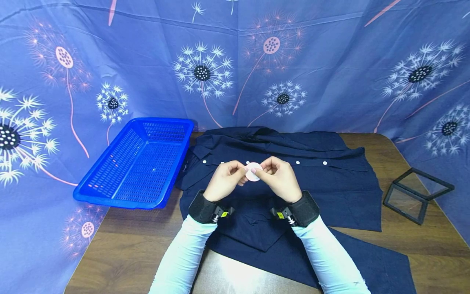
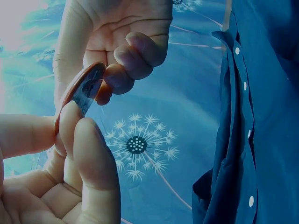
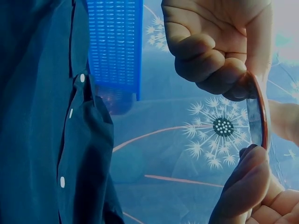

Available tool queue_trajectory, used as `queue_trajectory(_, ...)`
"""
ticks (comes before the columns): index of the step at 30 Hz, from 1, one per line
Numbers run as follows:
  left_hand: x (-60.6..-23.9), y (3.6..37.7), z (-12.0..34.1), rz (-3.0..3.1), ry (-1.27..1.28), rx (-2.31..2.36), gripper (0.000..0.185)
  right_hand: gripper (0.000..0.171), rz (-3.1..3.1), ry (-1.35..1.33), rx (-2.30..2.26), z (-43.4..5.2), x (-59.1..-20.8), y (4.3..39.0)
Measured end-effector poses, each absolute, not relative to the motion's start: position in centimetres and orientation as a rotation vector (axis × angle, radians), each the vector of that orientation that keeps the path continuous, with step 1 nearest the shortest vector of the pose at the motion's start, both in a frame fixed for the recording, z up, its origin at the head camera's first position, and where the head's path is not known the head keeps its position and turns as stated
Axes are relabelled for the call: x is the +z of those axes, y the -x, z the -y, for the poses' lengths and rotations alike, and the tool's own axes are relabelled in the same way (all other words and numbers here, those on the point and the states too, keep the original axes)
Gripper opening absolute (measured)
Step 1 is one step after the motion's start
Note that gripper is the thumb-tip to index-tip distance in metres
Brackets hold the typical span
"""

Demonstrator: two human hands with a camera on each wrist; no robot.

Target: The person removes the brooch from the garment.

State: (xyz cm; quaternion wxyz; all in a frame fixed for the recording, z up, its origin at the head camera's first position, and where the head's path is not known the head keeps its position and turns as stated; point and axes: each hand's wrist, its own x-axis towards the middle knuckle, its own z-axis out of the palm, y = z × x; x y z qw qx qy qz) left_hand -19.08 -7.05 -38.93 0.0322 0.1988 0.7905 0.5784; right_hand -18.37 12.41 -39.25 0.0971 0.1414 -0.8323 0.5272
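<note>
A small round white disc [image 1: 253, 171] is held above a dark navy shirt [image 1: 330, 179] spread on the table. My left hand [image 1: 228, 178] pinches its left edge and my right hand [image 1: 276, 174] pinches its right edge. In the left wrist view the disc [image 2: 80, 92] shows edge-on with a reddish rim, caught between fingers of both hands. The right wrist view shows the disc [image 3: 258, 111] as a thin curved edge between thumb and curled fingers. The shirt has a row of white buttons [image 1: 297, 162] along its placket.
A blue plastic basket [image 1: 106, 185] stands at the table's left back. A black-framed clear box [image 1: 416, 194] lies open at the right edge. Blue dandelion-print cloth [image 1: 235, 61] hangs behind and around the wooden table [image 1: 121, 249].
</note>
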Motion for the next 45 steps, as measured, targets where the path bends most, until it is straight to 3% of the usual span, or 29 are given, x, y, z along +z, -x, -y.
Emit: queue_trajectory(45,-39.22,19.26,7.17,-2.337,-0.552,1.851,0.021,0.018,2.436,-0.423,1.604,-11.91,-39.74,18.44)
